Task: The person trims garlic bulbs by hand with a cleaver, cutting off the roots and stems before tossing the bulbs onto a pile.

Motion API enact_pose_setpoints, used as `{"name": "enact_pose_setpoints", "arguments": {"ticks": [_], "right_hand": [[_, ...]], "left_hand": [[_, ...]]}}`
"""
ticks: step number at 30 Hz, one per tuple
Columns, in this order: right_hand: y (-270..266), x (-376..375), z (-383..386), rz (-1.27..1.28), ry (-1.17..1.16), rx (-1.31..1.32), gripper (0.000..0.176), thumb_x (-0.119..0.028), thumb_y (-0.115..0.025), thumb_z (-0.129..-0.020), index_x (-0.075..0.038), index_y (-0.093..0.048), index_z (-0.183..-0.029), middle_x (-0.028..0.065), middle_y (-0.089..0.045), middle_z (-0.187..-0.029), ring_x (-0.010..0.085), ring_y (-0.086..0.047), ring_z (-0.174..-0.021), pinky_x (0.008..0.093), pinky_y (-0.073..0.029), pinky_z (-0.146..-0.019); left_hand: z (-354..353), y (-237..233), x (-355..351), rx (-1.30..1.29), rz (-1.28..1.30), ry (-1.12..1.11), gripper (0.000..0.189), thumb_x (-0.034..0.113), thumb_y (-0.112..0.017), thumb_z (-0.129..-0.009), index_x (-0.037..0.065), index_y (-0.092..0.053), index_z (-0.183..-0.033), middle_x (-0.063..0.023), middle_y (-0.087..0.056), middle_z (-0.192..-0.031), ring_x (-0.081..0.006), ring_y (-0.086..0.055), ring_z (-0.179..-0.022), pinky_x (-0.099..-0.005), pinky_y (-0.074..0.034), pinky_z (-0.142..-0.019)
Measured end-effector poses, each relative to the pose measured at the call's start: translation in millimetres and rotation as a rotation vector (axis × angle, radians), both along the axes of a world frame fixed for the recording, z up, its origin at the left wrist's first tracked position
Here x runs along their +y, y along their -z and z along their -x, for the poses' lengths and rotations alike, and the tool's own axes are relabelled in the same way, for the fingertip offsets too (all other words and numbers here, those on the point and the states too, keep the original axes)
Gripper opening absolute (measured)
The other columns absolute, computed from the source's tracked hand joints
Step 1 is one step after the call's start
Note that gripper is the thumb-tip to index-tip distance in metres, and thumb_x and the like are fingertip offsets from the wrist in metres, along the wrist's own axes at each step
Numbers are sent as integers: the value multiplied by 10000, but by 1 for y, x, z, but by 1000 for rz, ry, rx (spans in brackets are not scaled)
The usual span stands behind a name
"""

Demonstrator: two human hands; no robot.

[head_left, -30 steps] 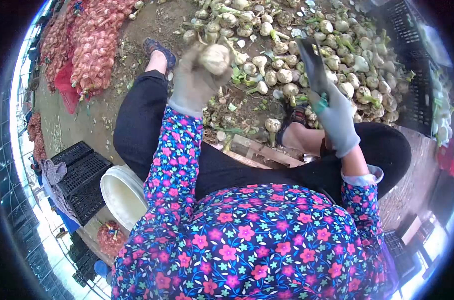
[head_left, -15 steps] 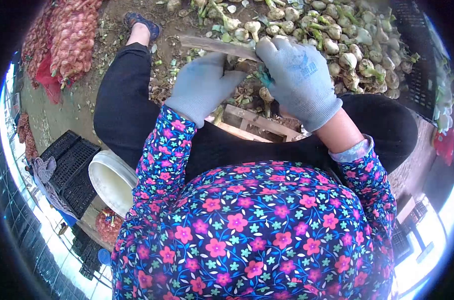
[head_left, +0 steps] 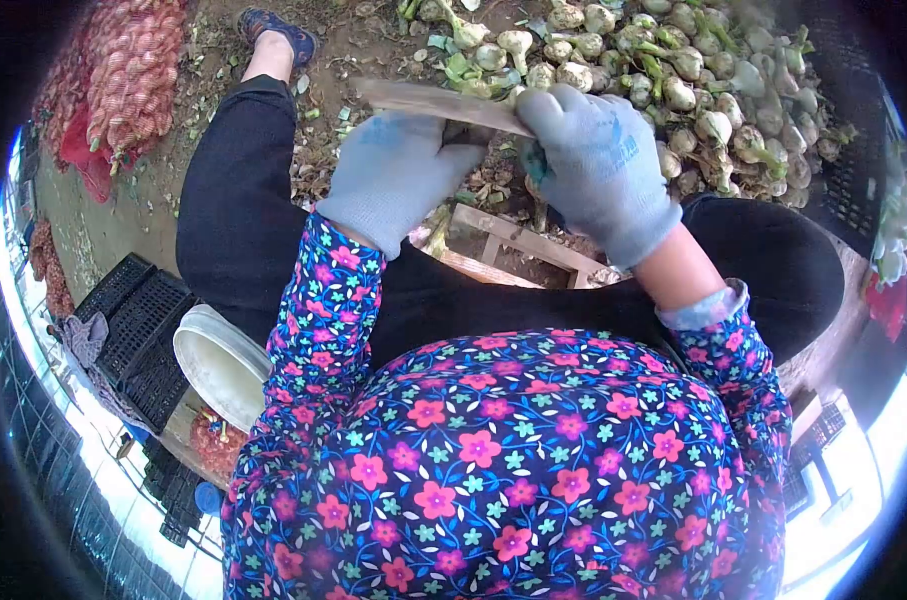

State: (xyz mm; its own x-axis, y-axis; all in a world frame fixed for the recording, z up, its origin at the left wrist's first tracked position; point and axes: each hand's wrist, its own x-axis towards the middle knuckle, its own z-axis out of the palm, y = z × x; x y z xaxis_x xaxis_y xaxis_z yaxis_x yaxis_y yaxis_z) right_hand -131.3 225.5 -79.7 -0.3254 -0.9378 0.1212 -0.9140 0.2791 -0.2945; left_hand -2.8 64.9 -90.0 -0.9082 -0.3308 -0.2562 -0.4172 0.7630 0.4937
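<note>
Both hands wear pale grey gloves and meet in front of the lap. My left hand (head_left: 398, 175) is closed, at the underside of a flat wooden piece (head_left: 438, 103); what its fingers grip is hidden. My right hand (head_left: 598, 165) is wrapped at the right end of that piece, its thumb pointing up-left. Something dark green shows at its palm, too small to make out. Just beyond the hands lies a large heap of garlic bulbs (head_left: 713, 125) with cut green stems. Below the hands is a wooden frame (head_left: 523, 240) near the ground.
Red net sacks of bulbs (head_left: 133, 75) stand at the upper left. A white bucket (head_left: 223, 365) is beside the left thigh, next to black plastic crates (head_left: 138, 320). Another net bag (head_left: 216, 440) lies below the bucket. A dark crate (head_left: 848, 150) stands at the right.
The head view has shifted slightly, so the garlic heap appears further right. The wooden piece is tilted a little more, and both hands sit slightly closer to its underside.
</note>
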Motion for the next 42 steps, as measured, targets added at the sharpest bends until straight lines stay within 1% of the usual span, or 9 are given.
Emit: {"name": "enact_pose_setpoints", "arguments": {"ticks": [5, 13, 15, 19, 23, 29, 39, 41, 42], "right_hand": [[54, 30, 33, -251, 281, -229, 278, -177, -649, -817, -66, -575, -1061, 175, -642, -903, 381, -637, -882, 473, -499, -754], [58, 24, 6, -47, 394, -858, 351, -242, -619, -861, -7, -607, -1122, 263, -661, -925, 435, -637, -912, 464, -492, -781], [67, 24, 9, -37, 421, -912, 404, -281, -625, -859, 9, -617, -1140, 273, -662, -933, 427, -643, -915, 435, -495, -802], [42, 17, 7, -12, 525, -993, 422, -301, -622, -845, 31, -609, -1105, 278, -661, -946, 436, -637, -925, 445, -494, -805], [31, 21, 8, 66, 500, -817, 359, -235, -639, -824, 29, -600, -1064, 280, -653, -934, 444, -626, -933, 471, -488, -799], [23, 30, 13, 64, 528, -709, 288, -191, -633, -819, 4, -605, -1029, 264, -653, -920, 434, -626, -917, 489, -495, -790], [6, 32, 1, 134, 162, -107, 220, -126, -634, -768, -95, -552, -969, 121, -626, -820, 344, -639, -761, 452, -493, -669], [5, 32, -3, 127, 67, -33, 226, -122, -641, -751, -115, -554, -960, 91, -611, -799, 308, -641, -731, 429, -489, -645], [6, 32, -5, 121, 60, 14, 206, -146, -643, -765, -127, -554, -949, 72, -603, -788, 283, -642, -709, 407, -489, -637]], "left_hand": [[-2, -13, -18, 185, 85, -177, 420, 457, -614, -905, 56, -676, -1012, -159, -677, -822, -333, -669, -817, -400, -507, -744], [9, 3, -23, 441, 156, -186, 368, 353, -692, -874, 8, -692, -1003, -93, -662, -873, -266, -667, -784, -371, -530, -694], [12, -1, -15, 537, -831, -639, 347, 338, -672, -909, 27, -679, -1063, -44, -690, -969, -199, -677, -817, -337, -548, -702], [24, 4, 9, 508, -1322, -744, 302, 264, -619, -961, 46, -627, -1169, -58, -660, -1105, -143, -649, -967, -272, -548, -745], [25, 11, 20, 299, -1421, -570, 359, 251, -614, -966, 36, -588, -1253, -69, -641, -1151, -128, -618, -1014, -307, -548, -813], [15, 6, -2, 90, -1268, -180, 699, 306, -740, -855, -47, -442, -1380, -53, -655, -1017, -127, -608, -871, -242, -467, -781], [21, 39, 23, 228, -1196, -184, 693, 230, -784, -810, 4, -436, -1365, -91, -604, -1207, -176, -613, -1060, -318, -505, -926], [17, 83, 2, 26, -466, 180, 754, 259, -800, -804, 7, -393, -1387, -77, -617, -1217, -167, -607, -1097, -326, -492, -971], [12, 102, 1, 440, -306, 269, 798, 280, -819, -786, 14, -372, -1390, -63, -640, -1187, -159, -630, -1057, -310, -532, -915]]}}
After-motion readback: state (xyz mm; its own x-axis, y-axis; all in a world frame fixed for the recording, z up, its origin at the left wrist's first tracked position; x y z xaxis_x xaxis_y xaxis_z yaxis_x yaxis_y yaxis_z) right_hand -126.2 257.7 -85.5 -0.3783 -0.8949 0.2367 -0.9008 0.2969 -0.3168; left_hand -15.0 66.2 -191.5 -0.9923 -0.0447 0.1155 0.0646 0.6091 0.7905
